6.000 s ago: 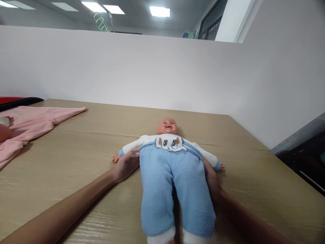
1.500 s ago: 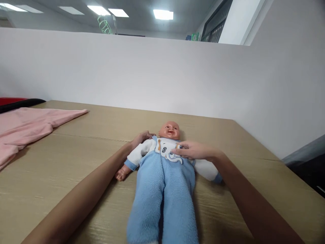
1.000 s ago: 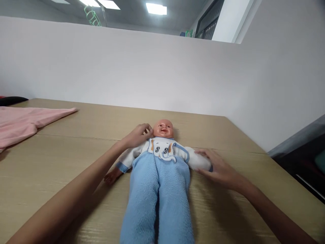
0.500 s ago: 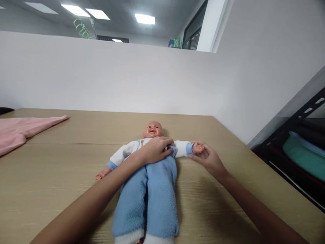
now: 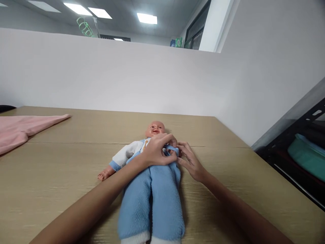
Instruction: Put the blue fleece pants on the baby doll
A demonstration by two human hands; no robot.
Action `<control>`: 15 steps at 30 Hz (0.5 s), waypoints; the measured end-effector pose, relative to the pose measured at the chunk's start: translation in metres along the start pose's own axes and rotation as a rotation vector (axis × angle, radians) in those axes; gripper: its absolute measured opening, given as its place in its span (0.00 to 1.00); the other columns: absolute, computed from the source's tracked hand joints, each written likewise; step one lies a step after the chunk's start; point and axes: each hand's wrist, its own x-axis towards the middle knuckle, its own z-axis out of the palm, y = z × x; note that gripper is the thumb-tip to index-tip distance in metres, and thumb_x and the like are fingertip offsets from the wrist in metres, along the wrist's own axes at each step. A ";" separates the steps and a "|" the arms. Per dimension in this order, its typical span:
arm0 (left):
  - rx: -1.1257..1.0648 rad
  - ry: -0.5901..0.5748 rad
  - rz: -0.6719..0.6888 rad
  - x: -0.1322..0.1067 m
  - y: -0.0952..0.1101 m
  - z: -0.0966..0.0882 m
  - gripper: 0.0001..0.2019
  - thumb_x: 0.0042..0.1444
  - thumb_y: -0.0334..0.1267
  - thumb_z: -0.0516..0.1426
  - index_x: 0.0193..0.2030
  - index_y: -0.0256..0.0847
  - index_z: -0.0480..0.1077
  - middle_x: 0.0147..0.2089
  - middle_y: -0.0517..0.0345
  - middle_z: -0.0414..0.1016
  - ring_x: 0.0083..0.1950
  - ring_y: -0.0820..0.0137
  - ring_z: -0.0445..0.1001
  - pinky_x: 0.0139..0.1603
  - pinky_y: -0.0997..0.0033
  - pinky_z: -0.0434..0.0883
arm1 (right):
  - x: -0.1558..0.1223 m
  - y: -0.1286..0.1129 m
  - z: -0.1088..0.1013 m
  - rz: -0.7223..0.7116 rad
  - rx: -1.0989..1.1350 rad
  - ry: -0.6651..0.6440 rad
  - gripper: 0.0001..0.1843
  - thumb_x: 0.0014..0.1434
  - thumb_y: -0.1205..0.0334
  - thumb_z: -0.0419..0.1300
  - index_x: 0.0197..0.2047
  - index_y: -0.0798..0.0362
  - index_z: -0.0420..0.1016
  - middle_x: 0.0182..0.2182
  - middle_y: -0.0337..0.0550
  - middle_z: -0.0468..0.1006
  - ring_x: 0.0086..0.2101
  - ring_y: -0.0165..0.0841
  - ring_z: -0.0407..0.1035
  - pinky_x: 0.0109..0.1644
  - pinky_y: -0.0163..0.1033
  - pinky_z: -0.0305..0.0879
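Note:
A baby doll lies on its back on the table, head away from me. It wears a white top with blue cuffs and fuzzy blue overalls. My left hand rests over the doll's chest, thumb and fingers curled on the blue strap at the right armhole. Close beside it, my right hand has its fingertips pinched at the same armhole, where the doll's right-side arm is bent in and mostly hidden. The doll's other arm lies stretched out to the left, its sleeve on.
Pink cloth lies on the left of the wooden table. A white partition stands behind the table. At the right, a black rack holds a green folded item.
My right hand has moved left and inward from the doll's outstretched hand to the armhole. That doll arm is now folded in. My left hand lifts the strap more.

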 end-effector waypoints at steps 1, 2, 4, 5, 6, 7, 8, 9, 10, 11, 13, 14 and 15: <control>-0.041 0.004 -0.048 0.003 0.002 0.000 0.09 0.51 0.31 0.61 0.38 0.45 0.70 0.35 0.59 0.76 0.35 0.66 0.71 0.41 0.65 0.67 | -0.001 -0.003 -0.001 0.003 -0.011 -0.017 0.25 0.73 0.49 0.59 0.69 0.43 0.70 0.65 0.51 0.64 0.65 0.47 0.63 0.71 0.53 0.65; -0.089 0.003 -0.106 0.006 0.003 0.001 0.08 0.51 0.31 0.61 0.38 0.45 0.70 0.33 0.61 0.74 0.32 0.68 0.69 0.39 0.67 0.65 | -0.001 -0.006 -0.002 0.004 -0.028 -0.032 0.25 0.73 0.49 0.59 0.69 0.43 0.70 0.64 0.51 0.64 0.65 0.47 0.63 0.71 0.53 0.64; -0.187 -0.002 -0.235 0.011 0.000 0.002 0.07 0.53 0.32 0.59 0.40 0.44 0.72 0.32 0.62 0.73 0.32 0.69 0.69 0.37 0.68 0.65 | 0.001 -0.014 -0.001 -0.005 -0.067 -0.054 0.24 0.72 0.48 0.61 0.67 0.44 0.72 0.63 0.50 0.66 0.64 0.46 0.63 0.72 0.52 0.63; -0.226 -0.001 -0.294 0.014 -0.005 0.003 0.07 0.54 0.32 0.58 0.41 0.43 0.73 0.34 0.60 0.75 0.34 0.68 0.71 0.39 0.68 0.66 | 0.002 -0.018 0.001 -0.012 -0.082 -0.053 0.22 0.72 0.49 0.62 0.65 0.44 0.73 0.62 0.50 0.66 0.64 0.46 0.63 0.73 0.52 0.61; -0.249 -0.012 -0.347 0.015 -0.011 0.004 0.08 0.55 0.33 0.58 0.42 0.42 0.75 0.36 0.59 0.76 0.37 0.66 0.73 0.40 0.67 0.67 | 0.003 -0.020 0.003 -0.018 -0.091 -0.048 0.19 0.72 0.49 0.63 0.62 0.44 0.75 0.61 0.50 0.67 0.64 0.46 0.63 0.73 0.51 0.60; -0.254 -0.032 -0.391 0.016 -0.018 0.005 0.08 0.56 0.34 0.58 0.42 0.42 0.75 0.38 0.57 0.78 0.39 0.65 0.74 0.42 0.67 0.68 | 0.004 -0.022 0.005 -0.021 -0.090 -0.039 0.17 0.72 0.49 0.63 0.60 0.45 0.77 0.60 0.49 0.68 0.64 0.45 0.63 0.73 0.51 0.60; -0.242 -0.055 -0.423 0.017 -0.025 0.005 0.09 0.56 0.35 0.58 0.42 0.41 0.76 0.40 0.56 0.78 0.41 0.64 0.75 0.42 0.66 0.68 | 0.005 -0.022 0.008 -0.019 -0.074 -0.025 0.16 0.72 0.49 0.63 0.58 0.45 0.78 0.59 0.48 0.69 0.63 0.45 0.63 0.73 0.50 0.59; -0.221 -0.079 -0.442 0.017 -0.031 0.005 0.08 0.57 0.36 0.58 0.42 0.41 0.76 0.40 0.55 0.79 0.41 0.63 0.75 0.42 0.66 0.68 | 0.005 -0.020 0.011 -0.010 -0.040 -0.007 0.14 0.72 0.49 0.62 0.56 0.45 0.79 0.59 0.48 0.70 0.63 0.44 0.63 0.73 0.50 0.58; -0.197 -0.104 -0.451 0.016 -0.036 0.005 0.08 0.57 0.37 0.59 0.42 0.41 0.76 0.39 0.55 0.79 0.41 0.63 0.75 0.41 0.66 0.67 | 0.005 -0.017 0.014 0.007 0.018 0.015 0.14 0.73 0.49 0.62 0.55 0.45 0.80 0.58 0.47 0.71 0.63 0.43 0.64 0.73 0.49 0.57; -0.175 -0.129 -0.450 0.015 -0.039 0.005 0.08 0.56 0.37 0.59 0.42 0.41 0.76 0.39 0.56 0.79 0.40 0.63 0.75 0.40 0.66 0.67 | 0.005 -0.012 0.017 0.041 0.109 0.044 0.13 0.73 0.48 0.61 0.53 0.45 0.80 0.56 0.47 0.72 0.62 0.43 0.65 0.73 0.48 0.57; -0.133 -0.157 -0.438 0.014 -0.040 0.004 0.06 0.56 0.38 0.61 0.40 0.41 0.75 0.37 0.59 0.78 0.39 0.65 0.73 0.40 0.67 0.64 | 0.005 0.000 0.023 0.146 0.333 0.128 0.15 0.72 0.44 0.60 0.47 0.46 0.79 0.50 0.45 0.75 0.56 0.42 0.69 0.69 0.48 0.62; -0.114 -0.174 -0.435 0.013 -0.038 0.003 0.06 0.56 0.39 0.62 0.38 0.41 0.75 0.35 0.60 0.76 0.37 0.66 0.72 0.39 0.67 0.63 | 0.004 0.006 0.026 0.202 0.430 0.171 0.17 0.72 0.42 0.59 0.44 0.46 0.77 0.46 0.44 0.76 0.52 0.41 0.71 0.65 0.48 0.66; -0.091 -0.194 -0.436 0.013 -0.037 0.002 0.06 0.56 0.41 0.63 0.37 0.41 0.74 0.32 0.62 0.74 0.35 0.67 0.70 0.38 0.67 0.61 | 0.004 0.012 0.028 0.251 0.497 0.209 0.18 0.72 0.40 0.57 0.41 0.46 0.73 0.41 0.42 0.74 0.47 0.41 0.72 0.60 0.48 0.70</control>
